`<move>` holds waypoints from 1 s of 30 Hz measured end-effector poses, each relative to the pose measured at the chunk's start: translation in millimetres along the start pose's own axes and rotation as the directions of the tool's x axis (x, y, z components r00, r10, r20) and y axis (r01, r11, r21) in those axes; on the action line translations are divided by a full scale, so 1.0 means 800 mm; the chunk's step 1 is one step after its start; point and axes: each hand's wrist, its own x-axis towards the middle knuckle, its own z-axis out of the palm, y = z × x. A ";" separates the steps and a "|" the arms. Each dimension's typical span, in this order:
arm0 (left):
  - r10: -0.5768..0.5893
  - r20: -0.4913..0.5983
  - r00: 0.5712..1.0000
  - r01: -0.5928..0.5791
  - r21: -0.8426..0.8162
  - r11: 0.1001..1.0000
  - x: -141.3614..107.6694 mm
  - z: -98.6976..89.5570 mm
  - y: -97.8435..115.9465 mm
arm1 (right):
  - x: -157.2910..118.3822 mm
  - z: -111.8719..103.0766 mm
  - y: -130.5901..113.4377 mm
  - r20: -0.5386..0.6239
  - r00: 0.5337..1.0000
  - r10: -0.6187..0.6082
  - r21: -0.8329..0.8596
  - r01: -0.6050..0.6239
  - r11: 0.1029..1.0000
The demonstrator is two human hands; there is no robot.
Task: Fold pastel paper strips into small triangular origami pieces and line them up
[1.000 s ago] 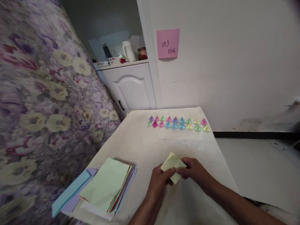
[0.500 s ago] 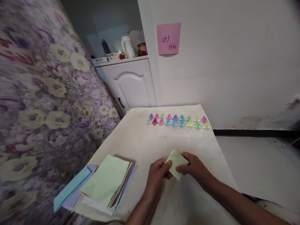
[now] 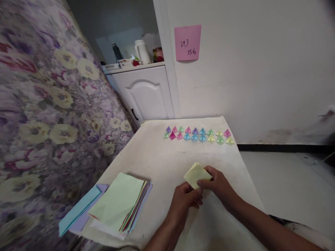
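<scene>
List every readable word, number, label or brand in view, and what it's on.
"243": handwritten, top line of the pink note on the wall.
Second handwritten line, same note: visible, but not clear enough to quote.
White jug and other shelf items: any print is too small to read.
Folded yellow paper: no text visible.

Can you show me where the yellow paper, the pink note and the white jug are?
Yellow paper (image 3: 196, 175): head view, on the middle of its upper face.
Pink note (image 3: 187, 43): head view, on its middle, by the writing.
White jug (image 3: 143, 53): head view, on the middle of its body.
</scene>
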 end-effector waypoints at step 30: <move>0.026 0.012 1.000 -0.027 0.026 0.999 -0.001 -0.001 0.003 | -0.003 -0.005 -0.010 0.164 0.985 0.054 0.120 -0.075 0.990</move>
